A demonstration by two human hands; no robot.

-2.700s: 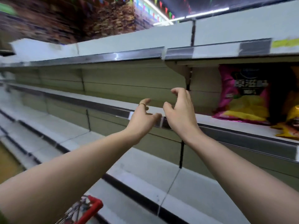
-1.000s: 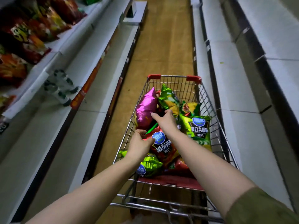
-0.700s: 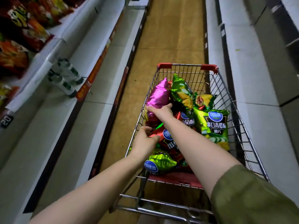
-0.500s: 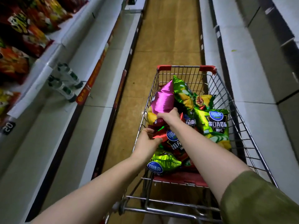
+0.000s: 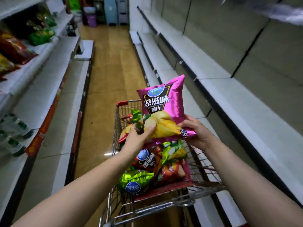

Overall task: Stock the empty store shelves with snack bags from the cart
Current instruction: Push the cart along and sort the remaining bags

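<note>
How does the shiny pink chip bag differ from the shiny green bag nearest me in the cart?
The shiny pink chip bag is lifted above the wire cart, gripped by the left hand and right hand; the shiny green bag lies untouched inside. Both carry a round blue logo.

Both bare forearms reach forward from the lower corners, the left from about 7 o'clock and the right from about 5 o'clock, converging toward the middle. The left hand [image 5: 136,138], a ring on one finger, is palm-up with its thumb pressed over what it grips. The right hand [image 5: 197,134] clamps from 3 o'clock, fingers curled underneath, thumb on top.
</note>
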